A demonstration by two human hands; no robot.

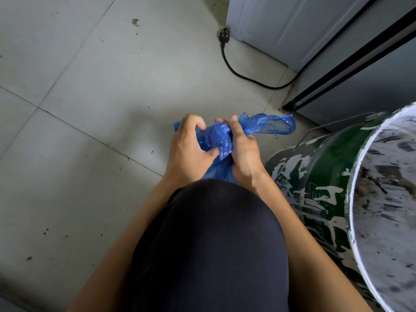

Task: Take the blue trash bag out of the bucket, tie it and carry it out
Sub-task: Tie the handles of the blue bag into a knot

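Floor point(78, 97): grey tiles, speckled with dirt
Bucket point(326, 176): green, paint-splashed, at my right on the floor
Blue trash bag point(219, 136): out of the bucket, just beside it, neck bunched between both hands
Left hand point(186, 149): fingers curled round the twisted neck
Right hand point(244, 152): fingers pinching the neck, loose end trailing right
Plug point(224, 35): black, on the floor by a grey cabinet point(281, 25)

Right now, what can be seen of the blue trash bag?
The blue trash bag is thin, translucent, crinkled plastic, out of the bucket. Both the left hand and right hand grip its bunched neck; a loose end flares to the right. Its body is mostly hidden behind the person's dark clothing.
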